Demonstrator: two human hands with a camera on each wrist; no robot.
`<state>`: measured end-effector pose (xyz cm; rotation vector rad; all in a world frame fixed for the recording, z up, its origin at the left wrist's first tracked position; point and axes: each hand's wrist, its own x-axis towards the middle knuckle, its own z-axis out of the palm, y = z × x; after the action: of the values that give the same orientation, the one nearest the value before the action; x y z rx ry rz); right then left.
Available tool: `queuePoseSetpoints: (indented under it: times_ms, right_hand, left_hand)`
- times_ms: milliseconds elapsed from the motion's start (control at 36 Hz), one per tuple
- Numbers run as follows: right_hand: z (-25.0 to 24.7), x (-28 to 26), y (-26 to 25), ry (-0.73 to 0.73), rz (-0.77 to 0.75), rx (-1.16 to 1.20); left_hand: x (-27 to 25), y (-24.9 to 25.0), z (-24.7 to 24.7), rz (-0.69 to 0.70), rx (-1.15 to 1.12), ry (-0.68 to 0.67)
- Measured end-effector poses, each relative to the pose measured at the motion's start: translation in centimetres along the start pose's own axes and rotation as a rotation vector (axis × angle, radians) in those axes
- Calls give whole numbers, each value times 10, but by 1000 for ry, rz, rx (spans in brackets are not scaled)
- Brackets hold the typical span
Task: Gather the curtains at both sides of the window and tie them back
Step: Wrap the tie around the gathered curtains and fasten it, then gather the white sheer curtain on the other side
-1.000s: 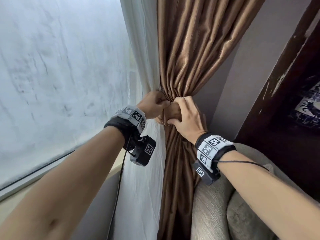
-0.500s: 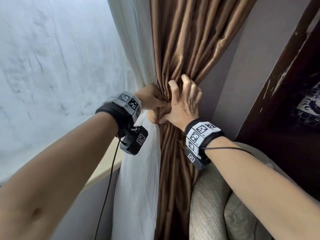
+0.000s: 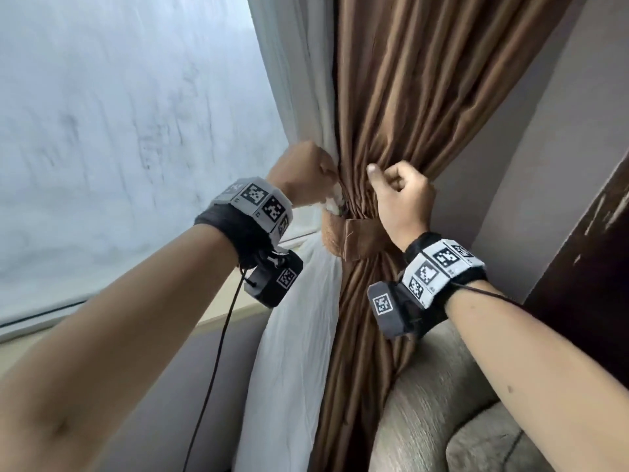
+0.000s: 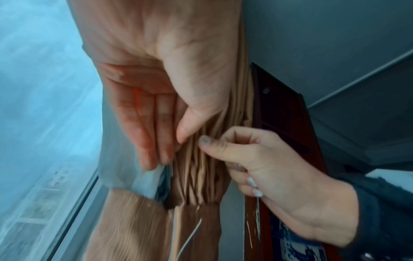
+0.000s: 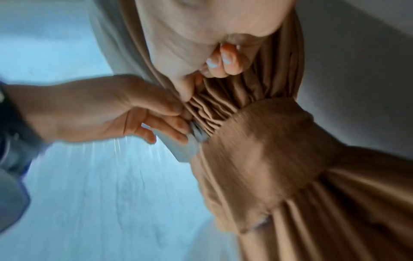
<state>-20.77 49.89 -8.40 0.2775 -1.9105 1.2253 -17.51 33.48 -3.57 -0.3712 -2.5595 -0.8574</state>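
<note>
Two curtains: a glossy brown pleated curtain (image 3: 401,97) and a sheer white curtain (image 3: 296,335) are seen hanging side by side at the right edge of the window, the white one nearer the glass.
Window: a pale frosted window pane (image 3: 119,131) is shown filling the left of the head view, with a light sill running below it.
Brown curtain: it is gathered tight at mid height, fanning out above and falling in narrow folds below.
White curtain: it is drawn in at the same height, and a scrap of it is caught just above the band.
Sofa: a grey ribbed fabric sofa arm (image 3: 435,396) is seen just beside the lower folds, at lower right.
Dark wood: a dark brown wooden frame (image 3: 595,250) is placed at the far right, by the wall.
Tie-back: a tan ribbed fabric band (image 3: 357,238) is wrapped around the gathered brown folds, below both hands.
Left hand: the left hand (image 3: 306,175) is held against the left side of the bundle just above the band; brown pleats are pinched between thumb and near-straight fingers (image 4: 156,134), and the white cloth is touched by the fingertips.
Right hand: the right hand (image 3: 401,195) is set against the right side of the bundle above the band, fingers curled in, thumb tip pressed on the pleats; a firm hold on them cannot be told.
</note>
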Motion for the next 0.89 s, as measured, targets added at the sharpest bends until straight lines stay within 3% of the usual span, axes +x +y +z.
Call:
queuePoseSetpoints:
  times_ms: [139, 306, 528, 694, 805, 889]
  right_hand:
    - [13, -28, -39, -239, 53, 123]
    - [44, -78, -101, -507, -6, 226]
    - [84, -139, -193, -715, -30, 341]
    - [136, -234, -316, -843, 0, 586]
    - [170, -328, -415, -976, 0, 685]
    - [184, -405, -493, -1088, -79, 737]
  left_hand:
    - [-45, -2, -13, -188, -116, 3]
    - [-105, -16, -57, -312, -128, 54]
    - [-194, -45, -141, -432, -92, 158]
    - [-307, -76, -224, -537, -99, 373]
    - [-415, -100, -297, -680, -6, 500]
    - [-504, -113, -351, -795, 133, 624]
